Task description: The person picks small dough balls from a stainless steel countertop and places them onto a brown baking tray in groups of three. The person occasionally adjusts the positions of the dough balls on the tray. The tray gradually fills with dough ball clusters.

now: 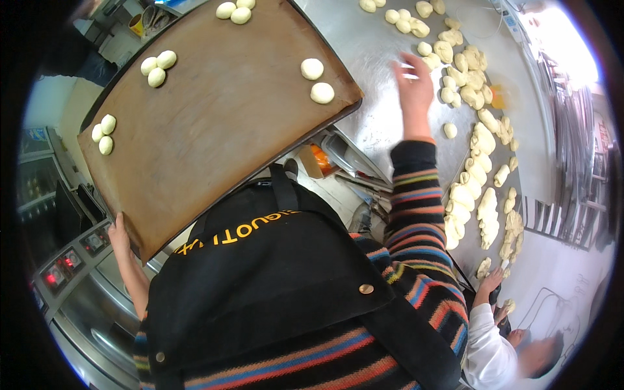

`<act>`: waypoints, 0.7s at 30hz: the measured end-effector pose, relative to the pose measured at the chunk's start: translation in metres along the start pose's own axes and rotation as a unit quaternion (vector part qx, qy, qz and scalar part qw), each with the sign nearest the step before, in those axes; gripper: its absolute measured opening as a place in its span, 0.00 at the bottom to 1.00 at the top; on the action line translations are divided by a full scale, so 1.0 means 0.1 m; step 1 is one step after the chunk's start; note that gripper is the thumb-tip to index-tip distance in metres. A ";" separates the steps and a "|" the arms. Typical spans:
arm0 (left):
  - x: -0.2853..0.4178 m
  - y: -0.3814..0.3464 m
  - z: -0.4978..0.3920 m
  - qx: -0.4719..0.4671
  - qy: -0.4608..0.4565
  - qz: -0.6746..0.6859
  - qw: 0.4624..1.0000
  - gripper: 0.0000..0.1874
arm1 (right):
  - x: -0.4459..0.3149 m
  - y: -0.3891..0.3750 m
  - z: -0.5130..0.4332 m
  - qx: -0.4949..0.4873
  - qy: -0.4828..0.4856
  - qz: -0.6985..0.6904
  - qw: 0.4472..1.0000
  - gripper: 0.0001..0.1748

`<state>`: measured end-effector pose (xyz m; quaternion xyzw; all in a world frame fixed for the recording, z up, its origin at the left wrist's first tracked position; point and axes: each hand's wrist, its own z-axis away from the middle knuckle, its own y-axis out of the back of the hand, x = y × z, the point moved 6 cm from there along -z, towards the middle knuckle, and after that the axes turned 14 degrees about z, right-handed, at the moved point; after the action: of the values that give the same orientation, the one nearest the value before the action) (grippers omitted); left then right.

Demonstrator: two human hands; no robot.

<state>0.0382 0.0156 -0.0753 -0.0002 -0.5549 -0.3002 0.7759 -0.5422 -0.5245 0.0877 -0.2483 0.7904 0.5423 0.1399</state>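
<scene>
My left hand (120,238) grips the near left corner of a large dark baking tray (358,103) lined with a brown baking sheet (219,107). On the sheet, small pale dough balls sit in groups of three, such as the cluster by the far edge (241,15) and the one at the left (105,145). Two dough balls (322,93) lie side by side near the right edge. Over the steel worktable (363,58), my right hand (415,84) reaches out with fingers apart and nothing visible in them. Small dough balls (431,61) lie just beyond its fingertips.
Loose dough pieces (473,83) and long dough rolls (460,200) run along the table. A co-worker in a white sleeve (490,351) has a hand (491,279) on dough at lower right. Ovens with lit red displays (61,270) stand at left; an open box (317,161) sits below the table.
</scene>
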 end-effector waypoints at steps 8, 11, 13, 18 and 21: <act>-0.08 0.05 -0.08 -0.016 0.011 0.024 1.000 0.22 | 2.38 0.70 0.41 0.038 -0.170 0.416 0.892 0.25; -0.08 0.06 -0.09 -0.013 0.013 0.047 0.999 0.22 | 2.34 0.56 0.44 0.018 -0.127 0.317 0.940 0.20; -0.06 0.05 -0.09 -0.013 0.008 0.027 1.000 0.22 | 1.85 0.52 0.52 0.046 -0.017 0.180 0.982 0.18; -0.01 0.03 -0.03 -0.010 0.005 0.026 1.000 0.22 | 0.60 0.18 0.97 -0.092 0.028 0.236 0.967 0.22; 0.01 0.00 0.02 -0.015 0.008 0.034 0.999 0.22 | 0.40 -0.03 0.80 -0.075 0.009 0.210 0.975 0.13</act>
<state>0.0367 0.0155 -0.0734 -0.0286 -0.5438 -0.2824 0.7897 -0.5779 -0.4603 0.0360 -0.0917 0.7833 0.6148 -0.0035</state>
